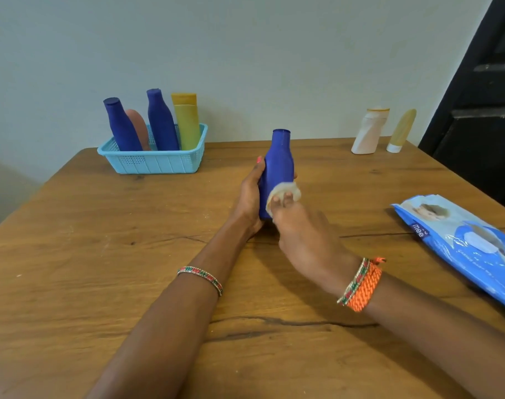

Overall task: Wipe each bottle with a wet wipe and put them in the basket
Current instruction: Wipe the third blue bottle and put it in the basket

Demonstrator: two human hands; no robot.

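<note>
We are at a wooden desk [107,254] with warm brown grain, dark knots and a long crack running across the near part. It stands against a plain pale wall [245,53], and a dark door [481,96] fills the right corner.

The only writing we can read is "mee" on the blue wet wipe pack [461,246], a glossy, crinkled plastic pouch lying flat at the right edge of the desk; the smaller print on it is too blurred to read.

Our left hand [249,197] has its grip closed around the side of a dark blue bottle [278,165], a smooth plastic one with sloping shoulders and a narrow flat top, held upright at the middle of the desk. Our right hand [303,234] pinches a small crumpled white wet wipe [285,190] in its fingers and presses it against the lower part of that bottle.

At the far left sits a light blue plastic basket [156,162] with perforated walls. Four bottles stand in it: two dark blue, one pink, one yellow with a squared cap. At the far right, on the desk, a white bottle [368,133] and a slim yellow tube [401,132] stand just beside each other.
</note>
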